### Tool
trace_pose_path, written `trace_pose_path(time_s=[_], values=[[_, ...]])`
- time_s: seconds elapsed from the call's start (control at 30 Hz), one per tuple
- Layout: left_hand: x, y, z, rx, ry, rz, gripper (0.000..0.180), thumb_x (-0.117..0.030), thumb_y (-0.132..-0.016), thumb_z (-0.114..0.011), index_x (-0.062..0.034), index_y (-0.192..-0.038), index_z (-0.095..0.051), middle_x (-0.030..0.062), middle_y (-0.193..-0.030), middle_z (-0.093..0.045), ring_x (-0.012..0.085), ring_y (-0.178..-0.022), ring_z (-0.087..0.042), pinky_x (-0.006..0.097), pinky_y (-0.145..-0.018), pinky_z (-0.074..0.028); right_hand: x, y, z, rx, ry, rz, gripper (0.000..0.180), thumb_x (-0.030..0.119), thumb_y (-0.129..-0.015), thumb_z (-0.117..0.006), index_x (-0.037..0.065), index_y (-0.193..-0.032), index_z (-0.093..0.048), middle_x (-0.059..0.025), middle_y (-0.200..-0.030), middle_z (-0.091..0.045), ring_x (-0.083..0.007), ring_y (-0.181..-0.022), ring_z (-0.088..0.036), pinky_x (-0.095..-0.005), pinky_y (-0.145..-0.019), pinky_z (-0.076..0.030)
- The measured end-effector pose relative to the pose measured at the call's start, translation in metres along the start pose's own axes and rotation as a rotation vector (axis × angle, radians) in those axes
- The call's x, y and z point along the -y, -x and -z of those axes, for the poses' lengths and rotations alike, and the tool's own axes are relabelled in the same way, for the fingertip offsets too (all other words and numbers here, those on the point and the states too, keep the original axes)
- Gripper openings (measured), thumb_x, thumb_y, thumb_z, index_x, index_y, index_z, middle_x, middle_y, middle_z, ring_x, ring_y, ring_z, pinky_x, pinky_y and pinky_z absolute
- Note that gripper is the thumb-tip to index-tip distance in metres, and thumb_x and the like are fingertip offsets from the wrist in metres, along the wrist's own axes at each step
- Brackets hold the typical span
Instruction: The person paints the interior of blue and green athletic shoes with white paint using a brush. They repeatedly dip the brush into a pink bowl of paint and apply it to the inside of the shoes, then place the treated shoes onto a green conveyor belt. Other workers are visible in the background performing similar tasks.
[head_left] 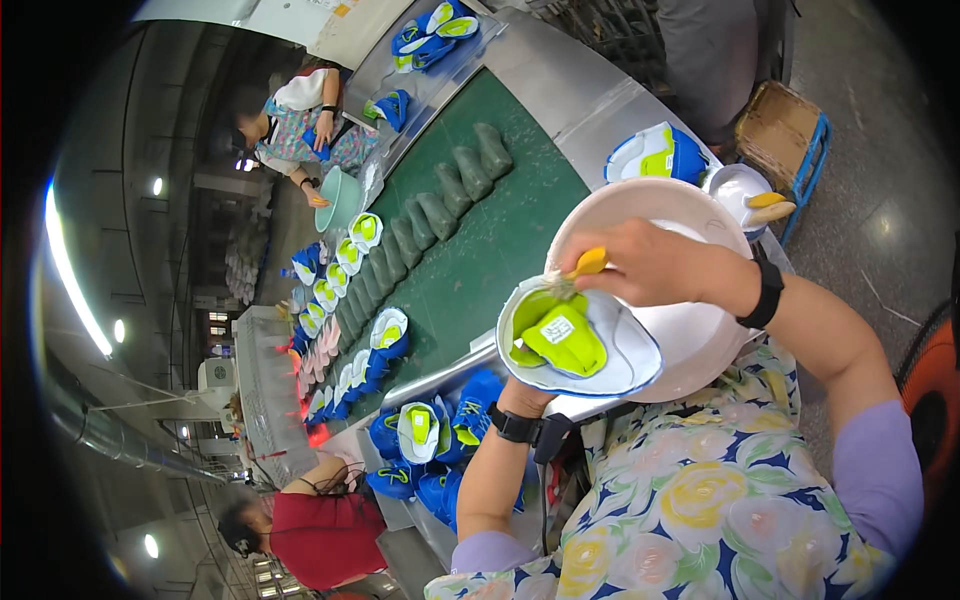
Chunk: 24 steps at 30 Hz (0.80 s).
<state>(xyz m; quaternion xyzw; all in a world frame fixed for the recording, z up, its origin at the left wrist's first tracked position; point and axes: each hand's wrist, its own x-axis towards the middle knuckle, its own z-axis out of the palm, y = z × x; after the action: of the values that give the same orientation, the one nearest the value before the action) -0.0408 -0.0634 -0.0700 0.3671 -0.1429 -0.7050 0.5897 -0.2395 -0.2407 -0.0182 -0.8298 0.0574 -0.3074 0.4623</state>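
Note:
My right hand (650,262) grips a small brush (590,262) by its yellow handle. The pale bristles touch the bright green lining at the edge of a shoe upper (622,345), whose white inner side faces up with a label on the green part. From below, my left hand (526,396) holds this upper tilted over a large whitish basin (712,362); its fingers are hidden beneath the upper. Some white liquid or a pale surface shows inside the basin. Close beyond the basin lies another blue, white and green upper (655,155).
A green conveyor belt (500,240) carries rows of dark shoe lasts (440,215) and several uppers. Blue uppers (415,430) are piled left of my arm. A small white pot (735,190) with brushes stands at the right. Co-workers (325,525) sit along the line.

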Motion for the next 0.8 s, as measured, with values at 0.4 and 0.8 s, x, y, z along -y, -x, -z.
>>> trace_pose_path(time_s=[0.4,0.8], values=[[-0.019,0.009,0.013,-0.151,-0.222,-0.179,0.059,-0.044,-0.098,-0.061,-0.009,-0.144,-0.048,0.0126,-0.133,-0.062,0.0301,-0.118,-0.064,0.049,-0.1,-0.054,0.007,-0.001,0.008,-0.119,0.008,0.05,0.014,0.011,-0.09,-0.07,0.006,-0.102,-0.065,-0.013,-0.093,-0.071,-0.0314,-0.084,-0.07,-0.0361,-0.075,-0.053],[-0.022,0.003,0.033,-0.108,-0.152,-0.243,0.063,-0.043,-0.094,-0.067,-0.0062,-0.142,-0.049,0.0155,-0.131,-0.062,0.0315,-0.116,-0.065,0.051,-0.099,-0.055,0.01,-0.011,0.012,-0.18,0.111,-0.034,0.024,0.019,-0.089,-0.071,0.001,-0.098,-0.058,-0.0197,-0.083,-0.068,-0.0397,-0.076,-0.066,-0.0433,-0.067,-0.051]])
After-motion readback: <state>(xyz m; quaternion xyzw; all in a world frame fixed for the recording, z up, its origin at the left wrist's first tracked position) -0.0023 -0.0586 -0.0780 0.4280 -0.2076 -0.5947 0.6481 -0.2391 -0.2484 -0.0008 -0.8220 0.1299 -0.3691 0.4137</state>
